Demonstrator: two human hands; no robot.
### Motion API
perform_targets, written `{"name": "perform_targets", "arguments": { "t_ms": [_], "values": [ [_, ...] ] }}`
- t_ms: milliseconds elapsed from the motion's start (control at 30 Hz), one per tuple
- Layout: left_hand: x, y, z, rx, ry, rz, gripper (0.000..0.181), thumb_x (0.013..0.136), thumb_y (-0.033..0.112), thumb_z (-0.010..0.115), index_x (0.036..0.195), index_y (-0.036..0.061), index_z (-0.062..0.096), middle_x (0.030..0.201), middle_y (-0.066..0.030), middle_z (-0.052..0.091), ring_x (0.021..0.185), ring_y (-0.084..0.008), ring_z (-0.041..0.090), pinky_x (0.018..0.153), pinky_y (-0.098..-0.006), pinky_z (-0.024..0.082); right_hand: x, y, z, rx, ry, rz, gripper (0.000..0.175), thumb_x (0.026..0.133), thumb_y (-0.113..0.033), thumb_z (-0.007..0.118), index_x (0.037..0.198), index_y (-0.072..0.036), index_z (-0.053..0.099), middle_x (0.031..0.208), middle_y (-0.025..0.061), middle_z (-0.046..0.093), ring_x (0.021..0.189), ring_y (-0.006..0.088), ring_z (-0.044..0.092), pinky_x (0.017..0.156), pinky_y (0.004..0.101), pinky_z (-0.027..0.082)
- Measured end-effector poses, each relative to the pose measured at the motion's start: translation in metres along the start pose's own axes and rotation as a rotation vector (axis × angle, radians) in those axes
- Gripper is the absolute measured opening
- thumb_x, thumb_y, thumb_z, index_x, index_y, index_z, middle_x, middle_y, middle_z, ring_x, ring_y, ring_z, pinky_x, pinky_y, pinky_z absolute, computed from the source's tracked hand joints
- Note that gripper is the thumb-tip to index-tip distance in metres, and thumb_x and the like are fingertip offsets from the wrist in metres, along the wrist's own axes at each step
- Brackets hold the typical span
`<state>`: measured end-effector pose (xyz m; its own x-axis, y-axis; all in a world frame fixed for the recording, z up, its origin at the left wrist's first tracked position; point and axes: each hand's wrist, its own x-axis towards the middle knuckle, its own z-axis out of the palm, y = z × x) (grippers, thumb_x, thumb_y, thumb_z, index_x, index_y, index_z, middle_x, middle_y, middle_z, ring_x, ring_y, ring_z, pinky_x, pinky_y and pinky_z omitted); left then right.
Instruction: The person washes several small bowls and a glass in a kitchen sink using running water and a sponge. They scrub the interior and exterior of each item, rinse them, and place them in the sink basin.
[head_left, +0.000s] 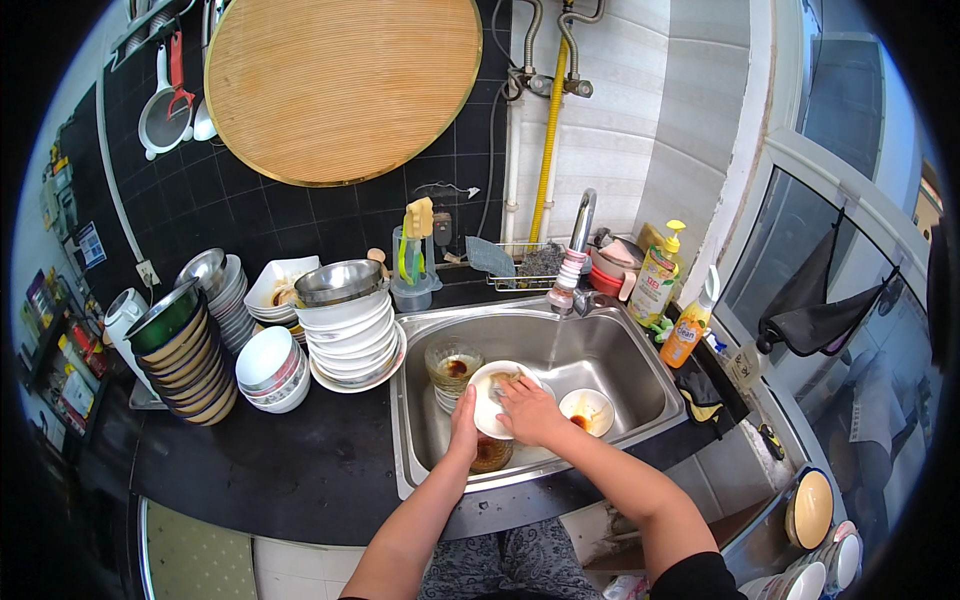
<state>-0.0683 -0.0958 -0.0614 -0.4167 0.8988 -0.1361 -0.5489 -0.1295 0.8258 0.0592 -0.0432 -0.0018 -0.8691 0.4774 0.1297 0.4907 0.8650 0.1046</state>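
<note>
My left hand (463, 429) grips a white bowl (489, 414) by its left side, tilted above the sink (637, 375). The fingers of my right hand (531, 409) reach inside the bowl. Something pale brownish shows under those fingertips, too covered to name. A glass bowl (454, 360) with dark brown residue stands at the sink's left, on top of other dishes. Another brown-stained glass bowl (491, 454) lies below my hands, partly hidden by them. Right of my right hand sits a small white bowl (592, 409) smeared with brown sauce. Water runs from the faucet (583, 225) behind the bowls.
Stacked white bowls and plates (352, 337), small bowls (271, 367) and brown-sided bowls (184, 367) crowd the left counter (285, 465). A pump bottle (654, 281) and an orange spray bottle (686, 334) border the sink's right. A wire rack (525, 281) sits behind. More bowls (810, 510) stand low right.
</note>
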Motion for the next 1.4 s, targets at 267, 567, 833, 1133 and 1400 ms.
{"name": "perform_targets", "arguments": {
  "t_ms": [267, 567, 833, 1133, 1400],
  "values": [
    [0.002, -0.001, -0.001, 0.146, 0.075, 0.288, 0.048, 0.088, 0.039, 0.043, 0.111, -0.0028, 0.051, 0.106, -0.0098, 0.054, 0.099, -0.0161, 0.048, 0.088, -0.0273, 0.035, -0.019, -0.035, -0.005, 0.736, 0.009, 0.036, 0.029, 0.088, -0.027, 0.039, 0.105, -0.009, 0.056, 0.108, 0.0148, 0.055, 0.098, 0.0295, 0.053, 0.088, 0.0385, 0.04],
    [0.0, -0.002, 0.002, 0.049, -0.029, 0.011, 0.051, 0.086, 0.042, 0.047, 0.115, -0.0005, 0.049, 0.109, -0.0099, 0.054, 0.099, -0.0162, 0.05, 0.086, -0.0272, 0.038, -0.019, 0.021, -0.006, -0.273, 0.083, -0.152, 0.032, 0.082, -0.024, 0.045, 0.088, 0.002, 0.062, 0.115, 0.0161, 0.052, 0.112, 0.0243, 0.046, 0.1, 0.037, 0.029],
    [0.002, 0.006, -0.007, -0.022, -0.071, -0.165, 0.062, 0.084, 0.051, 0.046, 0.121, 0.0013, 0.044, 0.116, -0.0139, 0.05, 0.106, -0.0215, 0.049, 0.084, -0.0352, 0.044, -0.015, -0.021, -0.008, 0.511, -0.118, -0.015, 0.049, 0.088, -0.04, 0.039, 0.127, -0.01, 0.038, 0.111, 0.0161, 0.054, 0.101, 0.0308, 0.053, 0.085, 0.0382, 0.042],
    [-0.002, 0.016, 0.003, 0.069, -0.211, -0.453, 0.074, 0.079, 0.069, 0.028, 0.118, 0.0086, 0.045, 0.11, -0.0087, 0.054, 0.099, -0.0215, 0.054, 0.071, -0.0371, 0.05, -0.021, -0.008, -0.002, 0.375, 0.218, 0.141, 0.038, 0.072, -0.044, 0.063, 0.074, -0.005, 0.063, 0.071, 0.0118, 0.062, 0.06, 0.0245, 0.06, 0.055, 0.031, 0.047],
    [0.003, 0.005, 0.002, 0.024, -0.307, -0.363, 0.062, 0.085, 0.057, 0.036, 0.126, 0.011, 0.036, 0.12, -0.0086, 0.048, 0.107, -0.0233, 0.049, 0.087, -0.041, 0.042, -0.001, 0.038, 0.023, 1.987, 0.487, 0.839, 0.052, 0.08, -0.041, 0.059, 0.103, 0.005, 0.055, 0.095, 0.012, 0.062, 0.082, 0.024, 0.062, 0.071, 0.0356, 0.05]
  ]
}}
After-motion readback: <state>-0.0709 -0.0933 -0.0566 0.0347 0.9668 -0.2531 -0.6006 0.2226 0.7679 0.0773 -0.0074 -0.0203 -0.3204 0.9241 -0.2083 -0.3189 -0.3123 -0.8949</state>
